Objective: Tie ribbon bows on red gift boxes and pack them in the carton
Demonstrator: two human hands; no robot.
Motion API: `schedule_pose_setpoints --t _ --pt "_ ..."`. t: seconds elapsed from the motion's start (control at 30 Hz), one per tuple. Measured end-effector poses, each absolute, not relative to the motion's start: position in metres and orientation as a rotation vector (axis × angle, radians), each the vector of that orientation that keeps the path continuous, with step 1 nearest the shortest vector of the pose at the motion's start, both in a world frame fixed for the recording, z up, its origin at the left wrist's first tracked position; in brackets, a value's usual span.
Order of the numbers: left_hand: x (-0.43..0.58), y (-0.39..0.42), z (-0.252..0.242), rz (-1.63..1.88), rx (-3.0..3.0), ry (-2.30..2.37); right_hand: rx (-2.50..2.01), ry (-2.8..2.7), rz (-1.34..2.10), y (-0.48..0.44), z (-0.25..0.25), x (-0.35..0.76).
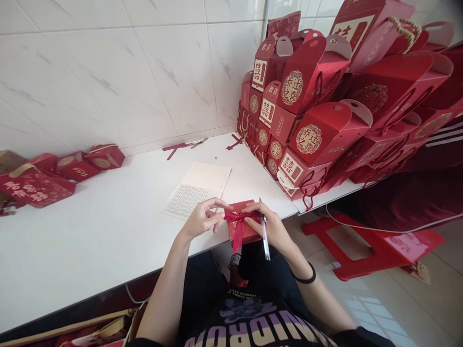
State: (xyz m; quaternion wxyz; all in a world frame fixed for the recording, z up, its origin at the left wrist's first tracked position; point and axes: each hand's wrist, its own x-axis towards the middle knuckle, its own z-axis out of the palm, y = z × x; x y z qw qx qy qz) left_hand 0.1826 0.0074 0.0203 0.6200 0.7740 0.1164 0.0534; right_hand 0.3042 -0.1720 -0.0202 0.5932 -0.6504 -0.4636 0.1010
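A small red gift box [249,235] sits at the table's front edge, overhanging it slightly. A dark red ribbon bow [238,219] lies across its top, with a tail hanging down the front. My left hand [204,219] is at the bow's left loop, thumb and forefinger closed on the ribbon's edge, the other fingers curled. From the right, my right hand [269,224] presses its fingertips on the bow near the knot. A pen [265,236] with a clear barrel is tucked between that hand's fingers, pointing down toward me.
An open notebook [191,200] with handwriting lies behind the box. Loose ribbons [175,149] rest by the wall. Red gift boxes [307,137] are stacked high on the right; several more boxes [39,183] stand at left. A red plastic stool [350,255] is on the floor.
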Motion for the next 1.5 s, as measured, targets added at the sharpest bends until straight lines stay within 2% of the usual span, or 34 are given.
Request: schedule_pose_setpoints --t 0.13,0.27,0.47,0.9,1.3,1.4,1.5 --pt "0.175 0.003 0.026 0.236 1.905 0.458 -1.516 -1.077 0.236 -0.172 -0.019 0.303" --pt "0.169 -0.009 0.030 0.186 2.140 0.499 -1.510 -1.043 0.189 -0.176 -0.016 0.300" --pt "0.172 -0.021 0.022 0.263 2.070 0.528 -1.587 -0.729 0.122 -0.184 -0.018 0.307" --pt "0.179 -0.029 0.010 0.354 1.964 0.505 -1.487 -0.637 0.363 -0.173 -0.015 0.316" --pt "0.186 -0.027 -0.012 0.217 1.599 0.601 -1.220 -0.278 0.648 -0.173 -0.029 0.311" --pt "0.183 -0.021 -0.006 0.230 1.727 0.605 -1.408 -0.401 0.480 -0.179 -0.025 0.309" --pt "0.180 -0.018 0.014 0.470 1.971 0.582 -1.628 -0.525 -0.013 -0.190 -0.016 0.301"
